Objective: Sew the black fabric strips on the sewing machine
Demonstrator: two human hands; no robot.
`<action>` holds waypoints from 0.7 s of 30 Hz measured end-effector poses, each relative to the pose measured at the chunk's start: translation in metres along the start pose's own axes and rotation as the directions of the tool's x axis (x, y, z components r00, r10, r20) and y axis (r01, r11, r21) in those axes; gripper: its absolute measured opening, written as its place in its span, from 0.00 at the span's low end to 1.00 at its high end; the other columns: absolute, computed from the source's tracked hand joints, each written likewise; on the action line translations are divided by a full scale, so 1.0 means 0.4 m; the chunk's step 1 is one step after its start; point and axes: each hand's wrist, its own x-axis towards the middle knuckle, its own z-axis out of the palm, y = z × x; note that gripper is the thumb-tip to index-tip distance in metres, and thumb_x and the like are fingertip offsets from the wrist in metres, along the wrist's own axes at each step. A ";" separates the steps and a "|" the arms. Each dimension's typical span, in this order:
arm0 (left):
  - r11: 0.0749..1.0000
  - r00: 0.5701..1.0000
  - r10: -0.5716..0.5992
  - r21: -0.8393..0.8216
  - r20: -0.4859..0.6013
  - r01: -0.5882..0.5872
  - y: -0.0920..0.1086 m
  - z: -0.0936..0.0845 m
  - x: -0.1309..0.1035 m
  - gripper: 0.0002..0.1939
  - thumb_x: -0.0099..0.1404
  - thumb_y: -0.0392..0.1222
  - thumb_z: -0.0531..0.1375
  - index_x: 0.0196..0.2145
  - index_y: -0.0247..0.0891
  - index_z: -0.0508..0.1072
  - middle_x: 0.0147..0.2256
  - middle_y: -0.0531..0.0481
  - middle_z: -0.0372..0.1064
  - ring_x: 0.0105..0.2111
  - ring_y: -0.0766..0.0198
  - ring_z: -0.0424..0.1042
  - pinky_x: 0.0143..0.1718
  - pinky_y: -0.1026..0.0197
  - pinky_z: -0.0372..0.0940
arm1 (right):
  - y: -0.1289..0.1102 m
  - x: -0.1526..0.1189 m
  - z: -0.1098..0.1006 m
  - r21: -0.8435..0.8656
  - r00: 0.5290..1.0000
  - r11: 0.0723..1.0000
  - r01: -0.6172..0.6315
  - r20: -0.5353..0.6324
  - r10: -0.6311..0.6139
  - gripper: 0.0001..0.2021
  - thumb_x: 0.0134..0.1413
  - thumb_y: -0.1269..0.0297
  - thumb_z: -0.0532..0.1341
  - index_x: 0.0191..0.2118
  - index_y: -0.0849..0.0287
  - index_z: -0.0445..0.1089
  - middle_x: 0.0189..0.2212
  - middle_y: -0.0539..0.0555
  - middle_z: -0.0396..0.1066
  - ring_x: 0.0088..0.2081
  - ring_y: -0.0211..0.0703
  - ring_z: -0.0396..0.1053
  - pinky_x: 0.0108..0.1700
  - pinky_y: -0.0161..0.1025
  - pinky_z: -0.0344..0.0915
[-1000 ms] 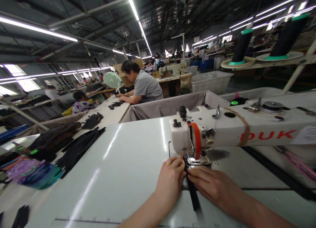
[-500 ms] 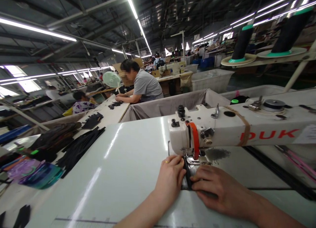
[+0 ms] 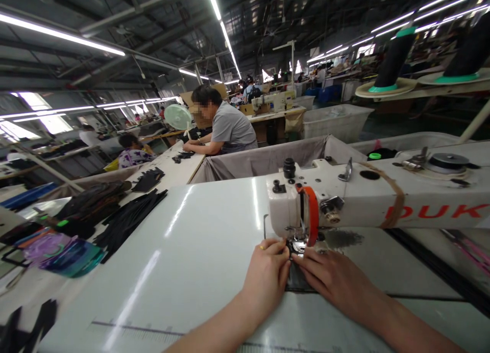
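A white sewing machine (image 3: 354, 192) with an orange band at its head stands over the pale tabletop. Close to its presser foot (image 3: 298, 246), my left hand (image 3: 268, 263) pinches a black fabric strip (image 3: 289, 252), thumb and fingers together. From the other side my right hand (image 3: 332, 274) grips the same strip with its fingertips beside the foot. Most of the strip is hidden under my fingers. A dark, shiny plate (image 3: 300, 281) lies below the hands.
Bundles of black strips (image 3: 128, 220) and a purple-teal bottle (image 3: 71, 253) lie on the left. Thread cones (image 3: 395, 59) stand at upper right. A co-worker in a grey shirt (image 3: 235, 126) bends over a bench ahead. A cloth-lined bin (image 3: 264, 159) borders the table's far side.
My right hand has moved forward and inward, its fingers now beside the presser foot and closer to my left hand. Less of the black strip shows. The view has shifted slightly.
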 end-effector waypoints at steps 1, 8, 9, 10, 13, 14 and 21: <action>1.000 1.000 0.001 0.013 0.002 -0.001 0.002 0.002 0.001 0.09 0.66 0.29 0.55 0.37 0.37 0.75 0.43 0.46 0.74 0.46 0.54 0.69 0.49 0.51 0.68 | -0.001 0.000 0.002 -0.019 1.000 1.000 0.002 -0.001 -0.002 0.14 0.66 0.72 0.50 0.47 0.61 0.72 0.37 0.57 0.75 0.34 0.45 0.72 0.34 0.40 0.68; 0.988 1.000 -0.015 0.155 0.005 0.014 0.011 0.029 0.001 0.10 0.69 0.31 0.51 0.40 0.34 0.73 0.45 0.43 0.72 0.47 0.53 0.67 0.51 0.47 0.67 | -0.005 0.002 0.004 -0.012 1.000 1.000 -0.015 0.004 0.015 0.16 0.65 0.73 0.48 0.49 0.62 0.70 0.39 0.58 0.75 0.35 0.46 0.73 0.34 0.41 0.68; 0.986 1.000 -0.014 0.168 0.010 0.012 0.011 0.033 0.000 0.10 0.69 0.31 0.51 0.41 0.34 0.72 0.46 0.43 0.71 0.48 0.53 0.66 0.52 0.47 0.66 | -0.005 0.002 0.003 -0.004 1.000 1.000 -0.013 0.002 0.013 0.16 0.65 0.73 0.47 0.50 0.61 0.70 0.39 0.58 0.75 0.35 0.46 0.73 0.34 0.41 0.68; 0.983 1.000 -0.013 0.181 0.018 0.009 0.010 0.036 -0.002 0.11 0.69 0.31 0.51 0.42 0.33 0.72 0.47 0.42 0.71 0.49 0.53 0.66 0.53 0.47 0.66 | -0.005 0.003 0.002 0.003 1.000 1.000 -0.012 0.000 0.012 0.16 0.65 0.73 0.47 0.50 0.61 0.69 0.39 0.58 0.75 0.35 0.46 0.73 0.34 0.41 0.68; 0.977 0.999 -0.013 0.215 0.037 0.005 0.006 0.041 -0.004 0.12 0.69 0.31 0.50 0.45 0.32 0.71 0.48 0.41 0.70 0.50 0.52 0.65 0.54 0.47 0.65 | -0.003 0.001 0.003 0.014 1.000 1.000 -0.009 -0.018 0.009 0.16 0.65 0.73 0.47 0.50 0.61 0.69 0.39 0.58 0.75 0.34 0.45 0.73 0.33 0.41 0.68; 0.975 0.999 -0.013 0.222 0.040 0.004 0.005 0.041 -0.004 0.12 0.69 0.32 0.50 0.45 0.32 0.71 0.48 0.40 0.70 0.50 0.52 0.65 0.54 0.47 0.65 | -0.003 0.000 0.004 0.014 1.000 1.000 -0.009 -0.023 0.010 0.16 0.65 0.73 0.47 0.50 0.61 0.69 0.39 0.58 0.75 0.34 0.45 0.73 0.34 0.41 0.69; 0.979 0.999 0.029 0.200 0.045 -0.038 0.008 0.025 0.008 0.11 0.69 0.32 0.49 0.39 0.36 0.71 0.43 0.43 0.71 0.47 0.53 0.66 0.51 0.47 0.67 | 0.000 -0.010 0.013 0.028 0.999 0.999 -0.023 -0.032 0.024 0.14 0.64 0.72 0.50 0.49 0.61 0.69 0.40 0.59 0.75 0.36 0.47 0.73 0.36 0.42 0.69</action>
